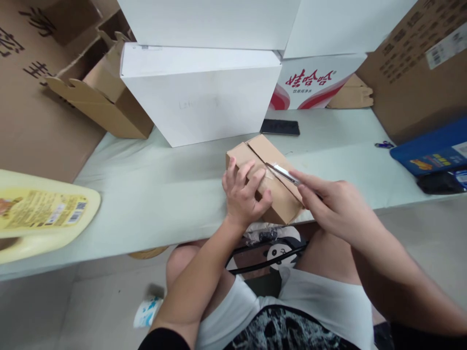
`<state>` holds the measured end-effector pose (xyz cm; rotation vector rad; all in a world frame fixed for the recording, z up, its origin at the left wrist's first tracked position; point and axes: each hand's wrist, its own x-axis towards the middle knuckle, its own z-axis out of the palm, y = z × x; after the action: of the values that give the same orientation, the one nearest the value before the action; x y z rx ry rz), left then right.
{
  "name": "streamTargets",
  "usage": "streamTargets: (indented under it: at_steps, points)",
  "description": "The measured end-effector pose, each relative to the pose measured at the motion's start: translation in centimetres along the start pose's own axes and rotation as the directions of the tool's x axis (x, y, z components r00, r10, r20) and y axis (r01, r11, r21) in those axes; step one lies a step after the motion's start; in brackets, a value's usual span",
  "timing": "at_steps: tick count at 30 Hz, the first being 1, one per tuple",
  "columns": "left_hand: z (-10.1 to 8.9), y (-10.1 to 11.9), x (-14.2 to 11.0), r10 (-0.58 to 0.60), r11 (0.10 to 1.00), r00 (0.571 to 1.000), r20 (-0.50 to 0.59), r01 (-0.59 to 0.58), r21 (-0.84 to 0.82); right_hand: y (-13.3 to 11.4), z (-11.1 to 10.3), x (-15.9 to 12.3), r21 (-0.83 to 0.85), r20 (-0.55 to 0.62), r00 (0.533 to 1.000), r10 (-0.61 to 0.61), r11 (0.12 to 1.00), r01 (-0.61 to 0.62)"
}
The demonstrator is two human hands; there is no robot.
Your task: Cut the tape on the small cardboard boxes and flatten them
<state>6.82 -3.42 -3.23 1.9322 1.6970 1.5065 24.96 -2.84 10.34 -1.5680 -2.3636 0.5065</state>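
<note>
A small brown cardboard box [288,206] rests at the table's front edge, with a dark seam running along its top between the flaps. My left hand [246,189] lies over the box's left part, fingers spread and pressing on the cardboard. In my right hand [328,199] is a utility knife [282,172], gripped between thumb and fingers. Its blade points to the upper left and its tip meets the seam near a piece of clear tape. The palm side of my right hand is hidden.
A black phone [280,127] lies behind the box, by a large white box [204,102]. An open brown carton [127,114] stands back left, a yellow jug [47,214] lies at left. Blue packaging [434,148] sits at right. A paper cup [148,311] is on the floor.
</note>
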Motion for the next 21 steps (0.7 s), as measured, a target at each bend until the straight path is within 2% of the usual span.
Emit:
streamTargets:
  at_steps: [4,9,12,14,16,17,19,21]
  points:
    - [0.1,0.2,0.0,-0.057,0.998,0.998,0.041,0.055,0.032,-0.4,0.7,0.5,-0.204,-0.025,0.998,-0.064,0.977,0.058]
    - [0.3,0.2,-0.2,-0.033,0.993,0.999,0.004,0.033,0.111,-0.8,0.5,0.3,-0.396,0.002,0.994,-0.112,0.912,0.103]
    - [0.3,0.2,-0.2,-0.056,0.99,0.998,0.003,0.055,0.131,0.0,-1.1,-1.3,-0.382,0.044,0.988,-0.151,0.911,0.156]
    - [0.3,0.0,-0.1,-0.053,0.994,0.998,0.015,0.051,0.091,1.2,-2.3,-2.6,-0.252,0.059,0.987,-0.15,0.954,0.16]
    - [0.2,-0.4,0.2,-0.014,1.0,0.999,0.044,0.014,0.013,3.1,-2.9,-3.2,-0.091,-0.004,0.999,-0.054,0.994,0.053]
    - [0.1,-0.8,0.4,0.017,1.0,0.999,0.043,-0.016,-0.022,4.3,-2.7,-3.2,-0.057,-0.078,0.996,0.036,0.998,-0.041]
    - [-0.3,-1.5,0.8,0.087,0.995,0.996,0.012,-0.086,-0.051,7.0,-1.4,-2.5,-0.083,-0.204,0.958,0.2,0.972,-0.221]
    - [-1.0,-2.1,1.3,0.151,0.988,0.989,-0.001,-0.151,-0.039,9.7,0.8,-1.1,-0.145,-0.18,0.958,0.223,0.957,-0.251]
